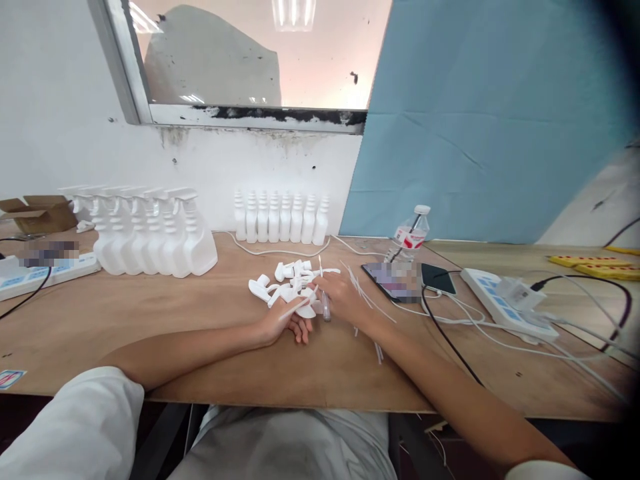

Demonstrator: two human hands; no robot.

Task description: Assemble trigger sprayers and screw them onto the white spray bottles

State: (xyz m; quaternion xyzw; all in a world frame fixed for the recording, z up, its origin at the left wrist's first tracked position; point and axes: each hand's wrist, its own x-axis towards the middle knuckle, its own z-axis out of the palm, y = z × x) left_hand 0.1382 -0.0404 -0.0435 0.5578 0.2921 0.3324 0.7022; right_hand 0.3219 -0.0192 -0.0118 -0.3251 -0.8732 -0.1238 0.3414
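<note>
My left hand (293, 323) rests near the table's middle, fingers curled around a white spray trigger head (306, 311). A thin white strip lies across its thumb side. Close by on the right, my right hand (337, 293) reaches over the same parts with its fingers bent together; what they pinch is hard to make out. A short clear piece (326, 308) shows beside its fingers. Loose white sprayer heads (260, 287) lie in a small heap just beyond both hands. Thin plastic tubes (367, 297) are scattered around and under my right wrist.
White spray bottles with heads (150, 240) stand in a row at left, slim white bottles (285, 217) along the wall. At right are a water bottle (410, 237), a phone (393, 281), a power strip (505, 307) and tangled cables. A cardboard box (45, 215) sits far left.
</note>
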